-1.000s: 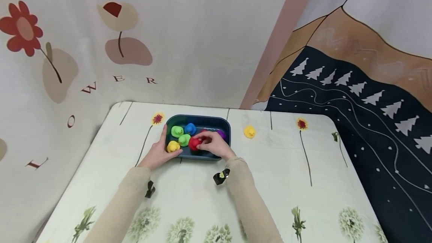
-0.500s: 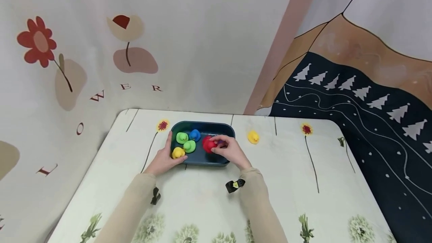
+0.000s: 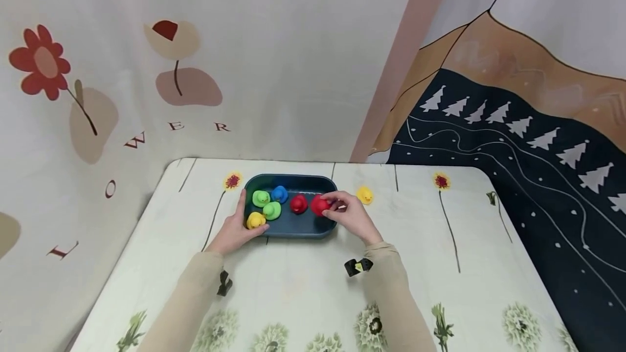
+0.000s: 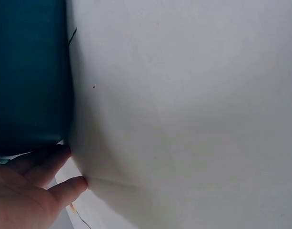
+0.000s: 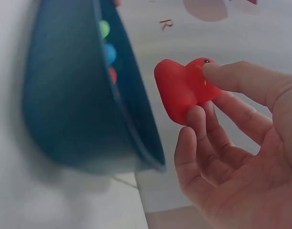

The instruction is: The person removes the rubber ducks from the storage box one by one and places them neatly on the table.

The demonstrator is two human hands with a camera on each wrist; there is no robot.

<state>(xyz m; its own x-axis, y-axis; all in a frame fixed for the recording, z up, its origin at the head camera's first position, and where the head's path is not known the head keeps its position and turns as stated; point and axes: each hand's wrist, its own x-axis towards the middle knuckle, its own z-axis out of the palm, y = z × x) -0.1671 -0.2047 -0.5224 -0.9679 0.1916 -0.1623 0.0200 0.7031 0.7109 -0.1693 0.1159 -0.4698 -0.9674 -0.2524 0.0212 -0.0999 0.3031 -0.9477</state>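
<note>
My right hand (image 3: 349, 213) pinches a red rubber duck (image 5: 186, 88) between thumb and fingertips. It holds this duck above the right end of a dark blue tray (image 3: 303, 230); the right wrist view shows it outside the rim from that angle. My left hand (image 3: 236, 232) grips the tray's left end, with thumb and index finger spread around the corner. In the tray lie another red duck (image 3: 298, 204), a blue duck (image 3: 279, 194), two green ducks (image 3: 271, 211) and a yellow duck (image 3: 255, 220). The left wrist view shows loosely bent fingers (image 4: 69, 191) beside the tray.
On the white patterned cloth (image 3: 303, 276), another yellow duck (image 3: 364, 195) sits to the right of the tray, behind my right hand. Printed curtains (image 3: 283, 69) rise behind the table and along its left side.
My right hand has moved right with a red duck, from the tray's middle to its right end. The other red duck is now uncovered; the purple thing is out of sight. My left hand stays put.
</note>
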